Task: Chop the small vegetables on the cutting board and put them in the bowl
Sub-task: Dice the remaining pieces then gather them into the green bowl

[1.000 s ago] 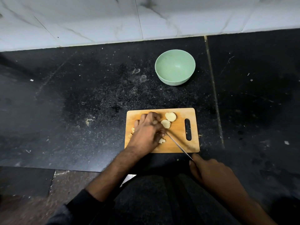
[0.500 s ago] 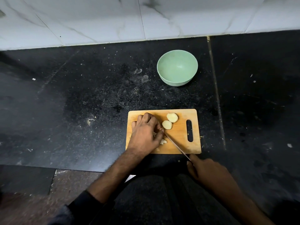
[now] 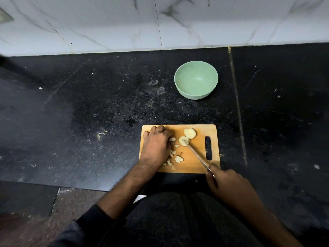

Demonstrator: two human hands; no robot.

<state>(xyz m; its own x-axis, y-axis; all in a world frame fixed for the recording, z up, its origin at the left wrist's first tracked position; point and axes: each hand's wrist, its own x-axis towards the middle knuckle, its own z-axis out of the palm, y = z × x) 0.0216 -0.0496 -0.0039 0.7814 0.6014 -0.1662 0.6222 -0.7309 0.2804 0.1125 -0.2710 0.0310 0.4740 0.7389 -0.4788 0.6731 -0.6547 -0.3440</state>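
Vegetable slice now under knife.

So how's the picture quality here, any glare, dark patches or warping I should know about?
Head view: wide-angle warping bows the wall tiles along the top; light is dim and uneven, with the black counter sinking into shadow at the edges; the cutting board and green bowl are sharp and clearly lit; no strong glare.

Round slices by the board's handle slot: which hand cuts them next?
Right. The right hand grips the knife, whose tip already reaches the nearer round slice. The left hand rests on the cutting board over chopped pieces.
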